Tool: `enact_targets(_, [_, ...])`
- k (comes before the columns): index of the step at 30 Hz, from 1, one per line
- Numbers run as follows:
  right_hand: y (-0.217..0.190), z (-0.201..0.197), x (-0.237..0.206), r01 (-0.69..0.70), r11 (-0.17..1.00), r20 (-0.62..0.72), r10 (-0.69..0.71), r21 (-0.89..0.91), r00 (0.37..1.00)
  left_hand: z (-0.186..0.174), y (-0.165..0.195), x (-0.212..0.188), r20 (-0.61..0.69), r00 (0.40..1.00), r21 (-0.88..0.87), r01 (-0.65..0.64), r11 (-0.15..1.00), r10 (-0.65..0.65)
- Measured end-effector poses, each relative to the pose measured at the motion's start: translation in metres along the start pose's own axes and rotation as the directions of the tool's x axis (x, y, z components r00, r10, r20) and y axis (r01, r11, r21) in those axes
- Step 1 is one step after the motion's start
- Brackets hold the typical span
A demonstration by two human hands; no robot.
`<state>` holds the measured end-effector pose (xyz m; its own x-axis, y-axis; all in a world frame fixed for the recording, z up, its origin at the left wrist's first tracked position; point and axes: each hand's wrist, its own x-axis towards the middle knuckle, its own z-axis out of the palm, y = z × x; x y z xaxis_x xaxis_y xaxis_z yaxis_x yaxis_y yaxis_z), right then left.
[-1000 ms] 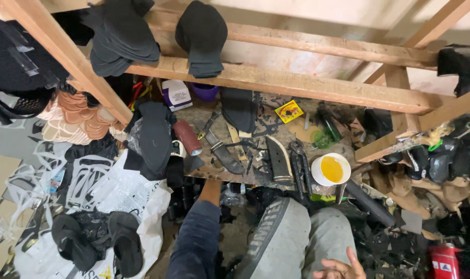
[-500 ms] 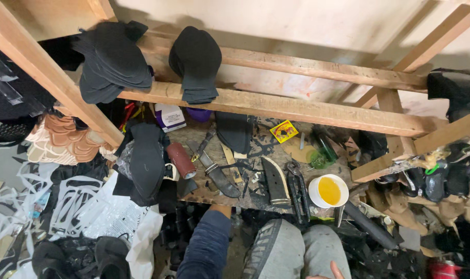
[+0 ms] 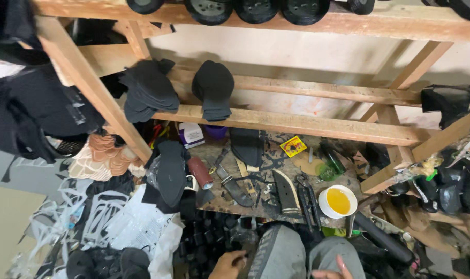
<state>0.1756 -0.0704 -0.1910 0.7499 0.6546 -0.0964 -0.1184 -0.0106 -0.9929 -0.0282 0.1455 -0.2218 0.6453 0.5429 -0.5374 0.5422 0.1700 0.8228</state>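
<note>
Looking down on a scarred wooden tabletop under a rack of rough timber beams, with stacks of black cut-outs hanging over the beam at 12 o'clock. Sitting close to the near edge, grey-trousered knees showing at 6 o'clock.

Keeping both hands low and off the tabletop. Resting the right hand on the knee at 5 o'clock, fingers spread, grip released and empty. Holding the left hand at 6 o'clock, loosely curled, just beside a heap of black blocks lying below the tabletop's edge at 7 o'clock; cannot tell whether that grip is closing on anything, since the frame edge is cutting it off.

Leaving the tools untouched, judging by how they are lying: a broad knife flat near the middle, dark pliers just beside it toward 3 o'clock, a white bowl of yellow liquid near the edge further that way, a black sole and a maroon roll toward 9 o'clock. Showing no piece lifted, cut or glued; seemingly only reaching toward the blocks, with the handling not yet begun.
</note>
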Motion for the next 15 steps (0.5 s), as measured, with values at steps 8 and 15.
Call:
enact_targets(8, [-0.051, 0.066, -0.014, 0.328, 0.871, 0.127, -0.396, 0.365, 0.910, -0.093, 0.229, -0.192, -0.353, 0.267, 0.545, -0.721, 0.429, 0.897])
enact_targets(15, [-0.067, 0.074, -0.059, 0.292, 0.940, 0.113, -0.314, 0.179, 0.943, -0.183, 0.420, -0.171, -0.109, -0.158, 0.981, -0.176, 0.080, 0.981])
